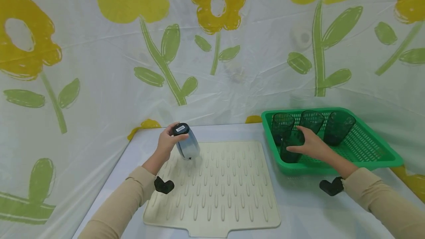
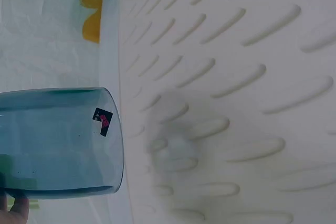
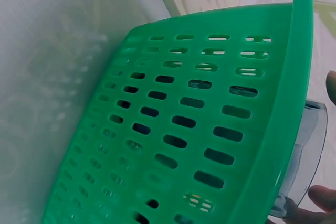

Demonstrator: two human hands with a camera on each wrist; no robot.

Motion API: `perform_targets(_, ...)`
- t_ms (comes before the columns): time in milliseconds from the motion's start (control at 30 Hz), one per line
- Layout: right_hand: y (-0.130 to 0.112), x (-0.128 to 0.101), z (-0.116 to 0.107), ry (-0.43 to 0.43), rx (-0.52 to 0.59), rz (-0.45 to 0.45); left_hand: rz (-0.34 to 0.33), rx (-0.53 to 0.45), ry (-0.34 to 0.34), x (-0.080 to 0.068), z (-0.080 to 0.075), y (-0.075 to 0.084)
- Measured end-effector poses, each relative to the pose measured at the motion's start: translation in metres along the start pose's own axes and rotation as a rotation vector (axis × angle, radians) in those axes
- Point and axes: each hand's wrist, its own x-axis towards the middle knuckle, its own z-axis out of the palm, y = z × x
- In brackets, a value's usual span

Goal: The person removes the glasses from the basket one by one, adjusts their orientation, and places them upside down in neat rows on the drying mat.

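- Left hand (image 1: 166, 142) pinched the base end of a tapered, smoky-blue transparent tumbler (image 1: 188, 146), thumb and fingers on opposite sides.
- Right hand (image 1: 313, 145) had thumb and fingers spread about the rim of a dark-tinted transparent tumbler (image 1: 290, 139); whether the fingertips touched it, I could not tell.
- Both tumblers looked like glass: probably fairly light, stiff, smooth enough to slip, and fragile at the rim. The wall near the thick base seemed the safest hold for the blue one; the upright dark one called for opposed fingers just below its rim.
- The blue tumbler lay at three o'clock from the left hand, tilted rim-down, seemingly above the eleven o'clock part of a cream, ridged rectangular mat (image 1: 225, 180).
- The dark tumbler lay at nine o'clock from the right hand, inside a green, perforated plastic basket (image 1: 378, 152) at the mat's two o'clock.
- Three similar tumblers (image 1: 338, 130) stood at ten, twelve and two o'clock from that hand.
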Motion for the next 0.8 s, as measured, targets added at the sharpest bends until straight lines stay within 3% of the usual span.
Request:
perform_targets(500,-0.001,0.009,-0.001,-0.047,-0.001,0.051,-0.058,0.051,0.068,0.020,-0.014,-0.018)
perform_targets(800,-0.004,0.013,-0.007,-0.132,-0.031,0.103,-0.084,0.058,0.098,0.026,-0.020,-0.032)
